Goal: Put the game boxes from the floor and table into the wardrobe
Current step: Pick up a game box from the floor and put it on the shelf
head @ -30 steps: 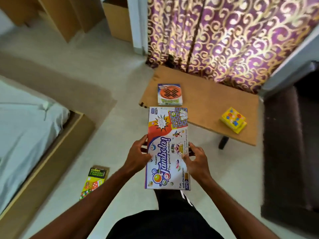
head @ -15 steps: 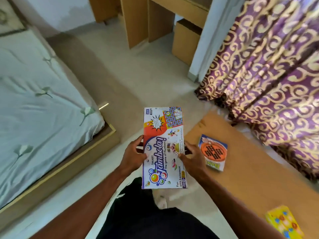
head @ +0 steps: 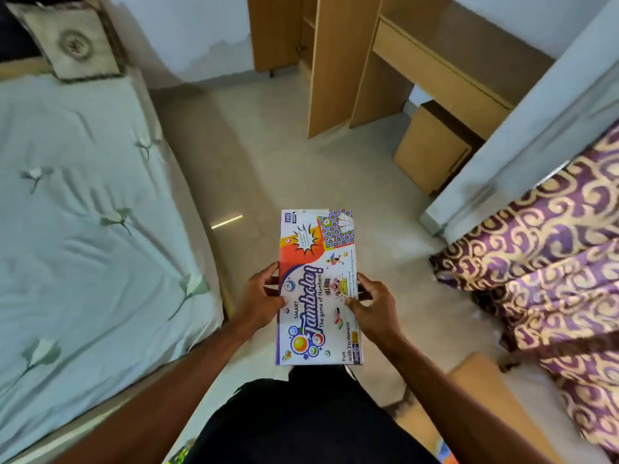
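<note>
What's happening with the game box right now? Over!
Left hand and right hand both grip the Tambola box. Box carried flat, facing the wardrobe. Floor ahead shows nothing in the way.

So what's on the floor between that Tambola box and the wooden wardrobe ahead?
Nothing: in the head view, only bare pale floor lies between the Tambola box and the wardrobe.
</note>
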Available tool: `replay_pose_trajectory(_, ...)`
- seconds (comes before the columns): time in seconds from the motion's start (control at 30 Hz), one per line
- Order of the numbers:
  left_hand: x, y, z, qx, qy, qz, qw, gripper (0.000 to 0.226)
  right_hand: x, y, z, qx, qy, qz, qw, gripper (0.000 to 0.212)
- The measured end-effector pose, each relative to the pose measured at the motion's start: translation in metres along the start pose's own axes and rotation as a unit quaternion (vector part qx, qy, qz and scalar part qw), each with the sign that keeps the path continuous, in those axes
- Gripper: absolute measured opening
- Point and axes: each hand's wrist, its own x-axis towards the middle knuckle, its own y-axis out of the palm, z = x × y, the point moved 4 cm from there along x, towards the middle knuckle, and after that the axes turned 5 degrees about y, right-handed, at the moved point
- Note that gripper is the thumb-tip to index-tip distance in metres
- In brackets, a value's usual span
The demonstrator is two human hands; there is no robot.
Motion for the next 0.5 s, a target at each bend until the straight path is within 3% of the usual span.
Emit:
replay_pose_trajectory(0.2,0.139,-0.048,-0.044,-0.007,0.012,-0.048,0.999,0.075,0.148,0.014,0.089,-0.016,-0.032,0.017,0.999,0.05)
replay_pose_trajectory(0.37,0.277,-0.093,-0.083,-0.004,0.015,-0.074,0.997,0.067,0.293,0.044,0.156,0.001,-0.046,0.028,0.999,0.059)
replay_pose_trajectory(0.5,0.374,-0.132,-0.126,-0.017,0.003,-0.103,0.995,0.076,0.398,0.053,0.226,-0.007,-0.057,0.059,0.997,0.058)
